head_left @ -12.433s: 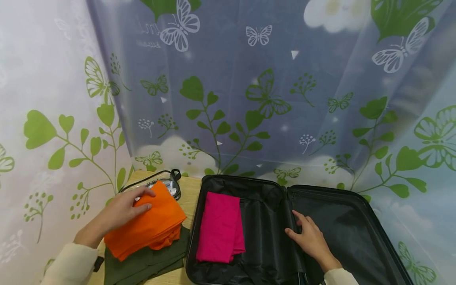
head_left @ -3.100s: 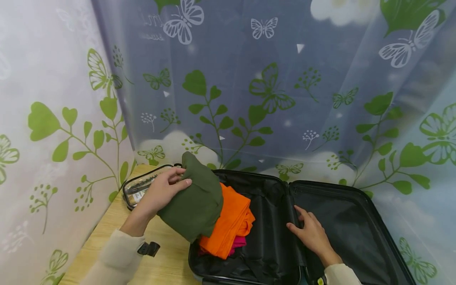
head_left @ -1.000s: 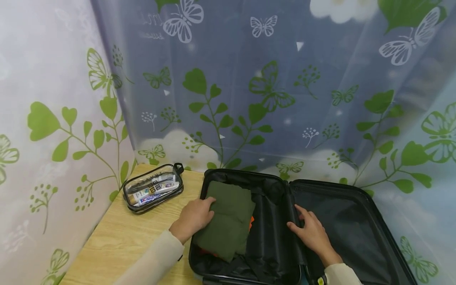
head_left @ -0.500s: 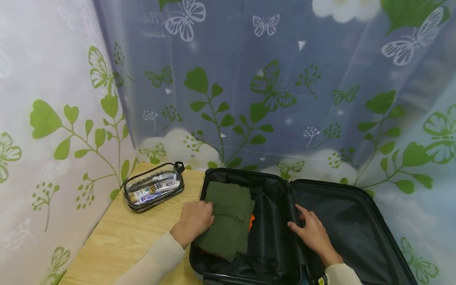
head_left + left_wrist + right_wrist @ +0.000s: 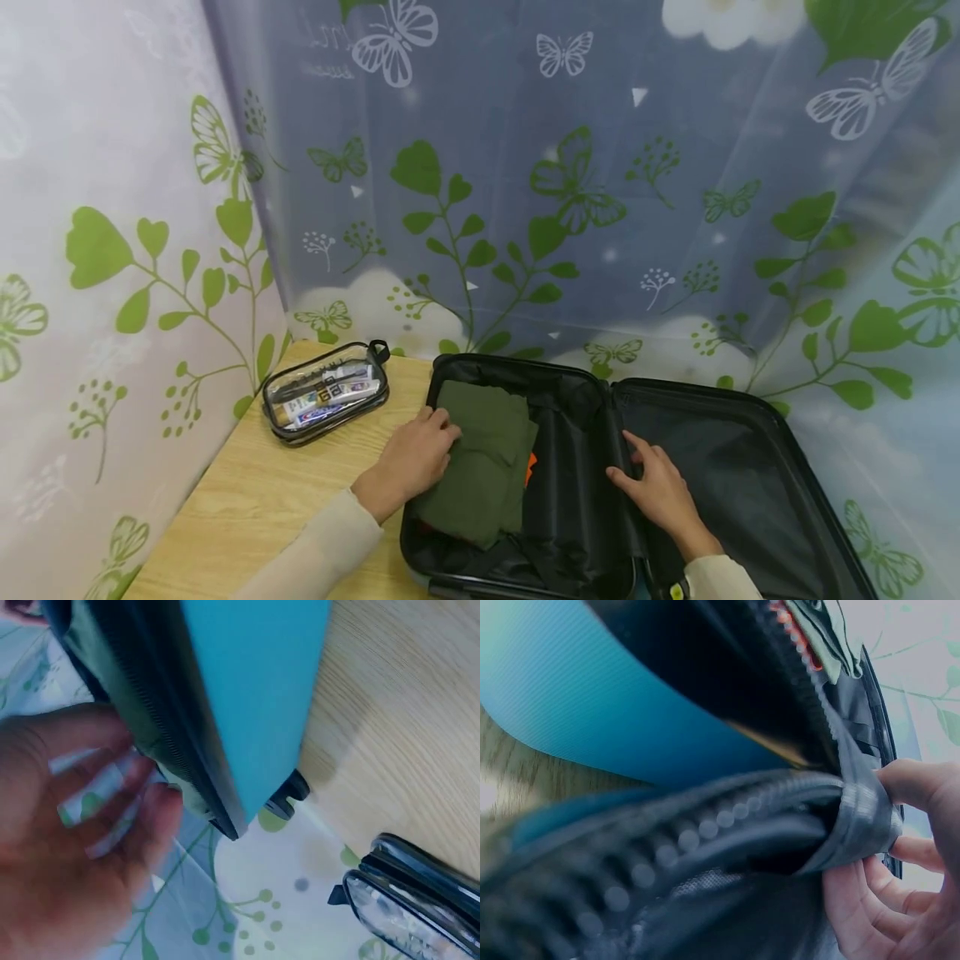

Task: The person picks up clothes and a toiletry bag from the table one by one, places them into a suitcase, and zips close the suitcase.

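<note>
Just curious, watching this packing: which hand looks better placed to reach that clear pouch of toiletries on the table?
Probably the left hand. It rests on the green garment at the suitcase's left edge, on the side where the clear pouch lies. The right hand grips the lining at the hinge, farther away.

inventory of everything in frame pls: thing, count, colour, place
suitcase: 1, black lining, teal shell, open flat on the table's right part
green garment: 1, olive, folded, top of the pile in the suitcase's left half
orange garment: 1, orange, edge showing under the green one
toiletry pouch: 1, clear with black trim, table's far left
table: 1, light wood
curtain: 1, leaf and butterfly print, behind
left hand: on the green garment's left edge
right hand: grips the suitcase's lining at the middle hinge
</note>
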`<state>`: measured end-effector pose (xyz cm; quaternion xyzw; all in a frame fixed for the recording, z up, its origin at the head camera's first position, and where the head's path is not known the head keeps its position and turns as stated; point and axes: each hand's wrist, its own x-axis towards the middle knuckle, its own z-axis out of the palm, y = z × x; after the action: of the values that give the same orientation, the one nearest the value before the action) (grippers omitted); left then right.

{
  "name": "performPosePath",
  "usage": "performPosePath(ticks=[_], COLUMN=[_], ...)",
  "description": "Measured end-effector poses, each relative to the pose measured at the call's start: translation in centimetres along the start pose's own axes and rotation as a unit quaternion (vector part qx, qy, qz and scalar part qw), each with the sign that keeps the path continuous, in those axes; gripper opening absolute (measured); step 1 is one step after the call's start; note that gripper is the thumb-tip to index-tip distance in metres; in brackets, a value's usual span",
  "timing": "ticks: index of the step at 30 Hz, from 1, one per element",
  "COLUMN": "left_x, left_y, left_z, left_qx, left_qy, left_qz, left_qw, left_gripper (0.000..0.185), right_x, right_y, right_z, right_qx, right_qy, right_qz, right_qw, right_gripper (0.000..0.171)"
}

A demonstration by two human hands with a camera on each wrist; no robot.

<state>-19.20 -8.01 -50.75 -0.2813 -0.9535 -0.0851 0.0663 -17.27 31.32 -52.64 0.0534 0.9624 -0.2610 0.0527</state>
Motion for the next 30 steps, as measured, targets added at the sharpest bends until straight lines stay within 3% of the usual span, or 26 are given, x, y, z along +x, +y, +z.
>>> performPosePath(ticks=[4,9,12,21,30], left_x=[-0.3,-0.5,-0.6,-0.4,-0.5], left_y=[0.2,0.8,0.9,-0.6,-2.6], left_z=[-0.7,-1.2,-1.1,0.1,-0.4], left_qx=[-0.069,-0.105,-0.115,-0.167,-0.199], left_qy=[-0.051,-0.113,-0.130,-0.142,-0.075], left_qz=[0.055,0.042,0.044,0.034,0.056], left_qw=[0.9948,0.9871,0.9839,0.9751,0.9756], left_gripper=[0.029,0.033,0.034,0.037,0.028], right_x=[0.0,-0.1,0.0,0.0,0.0], right_y=[-0.1,-0.1,0.0,-0.1,-0.2], right_z=[0.0,0.0,0.0,-0.1,-0.1], right_qx=[-0.001,0.000,-0.002,-0.003,-0.003], right_qy=[0.002,0.001,0.001,0.001,0.003], right_qz=[0.000,0.000,0.002,0.001,0.003], right_qw=[1.000,1.000,1.000,1.000,1.000], right_gripper=[0.079,0.079,0.079,0.079,0.079])
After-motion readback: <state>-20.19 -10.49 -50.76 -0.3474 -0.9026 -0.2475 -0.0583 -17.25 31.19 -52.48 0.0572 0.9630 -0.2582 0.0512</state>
